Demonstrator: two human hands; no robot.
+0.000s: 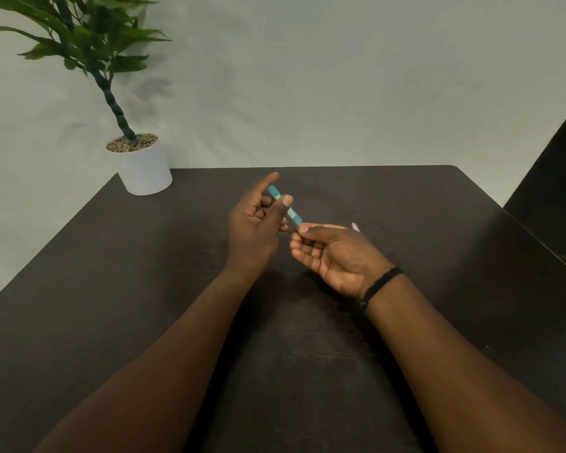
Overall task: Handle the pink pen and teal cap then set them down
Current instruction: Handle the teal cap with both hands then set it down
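My left hand [257, 223] holds the teal cap [285, 204], a slim teal tube with a white label, between thumb and fingers above the middle of the table. My right hand [330, 253] sits just to its right, palm up, fingers curled around the pink pen [355, 226]. Only a small pink tip shows past the knuckles; the rest of the pen is hidden in the hand. The teal cap's lower end meets my right fingertips. A black band circles my right wrist.
A dark wooden table [144, 289] spreads under both arms. A white pot [146, 171] with a green plant stands at the table's far left corner. A dark surface [556, 207] rises at the right, past the table's edge. A pale wall lies behind.
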